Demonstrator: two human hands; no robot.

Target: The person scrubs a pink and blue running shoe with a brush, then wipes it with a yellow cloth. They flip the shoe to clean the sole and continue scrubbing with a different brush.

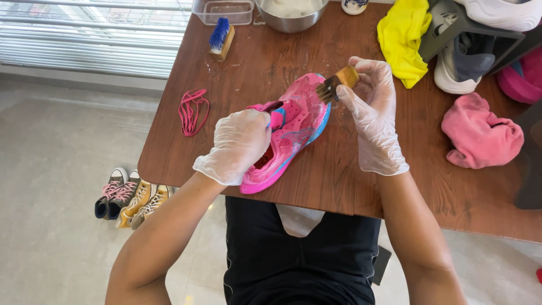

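While your left hand (240,144), gloved in thin clear plastic, clamped over the heel and opening of the pink sneaker (291,130), your right hand (370,107), gloved too, gripped a small wooden brush (339,82) and held its dark bristles against the toe. You kept the sneaker lying on the brown wooden table (316,181), near the front edge, its toe pointing away from you. Pink laces (193,110) lay loose to the left of it, well apart. A second brush with blue bristles (220,36) sat farther back, near a metal bowl (291,17) and a clear plastic tub (223,11). You had a yellow cloth (402,39) and a pink cloth (480,135) on the right. Several sneakers (127,197) stood on the floor below.
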